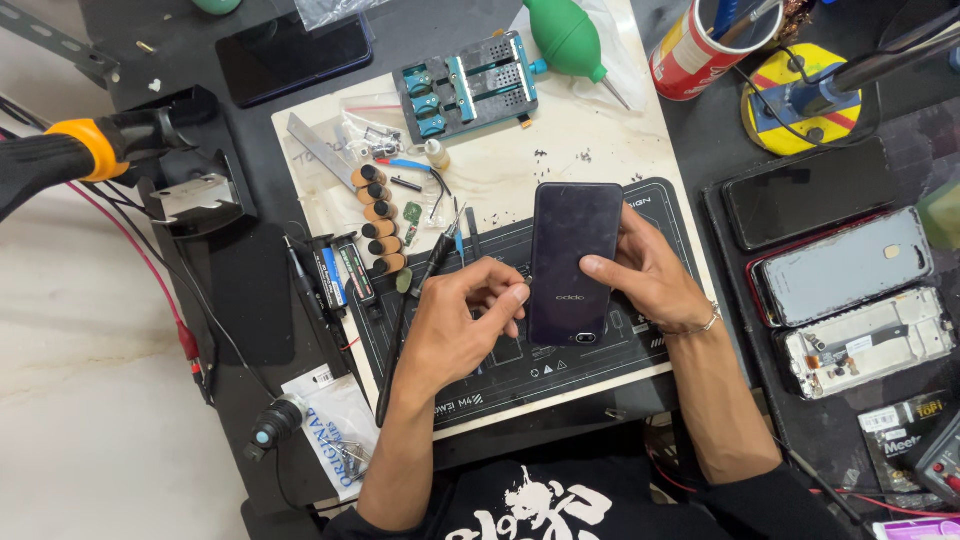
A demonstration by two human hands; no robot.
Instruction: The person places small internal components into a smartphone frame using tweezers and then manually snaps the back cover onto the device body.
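You have the dark phone [573, 262] back-side up over the black repair mat [660, 210], camera end toward you. Your right hand [650, 275] cradles it from the right edge, thumb laid across the back cover and the other fingers curled underneath, so that hand is closed around the phone. Your left hand [458, 325] sits against the phone's left edge with the fingers bent in and the fingertips pressed at the lower left side; they look pinched at the seam, though I cannot tell whether anything thin is held between them.

Judging from that grip, you are at the stage of working the back cover's edge, either feeling for the gap or starting to lift it (the cover looks fully seated all round). The next move calls for a steady hold from the right hand while the left works along the seam with light, even pressure, not a hard pry at one spot.

Relative to the phone: the black-handled tool [415, 300] lies just to its left on the mat, the row of brown-capped bits [378, 220] further left, the blue holding jig [465, 85] and the green air blower [567, 38] beyond its far end, and the opened phones [845, 265] well off to its right.
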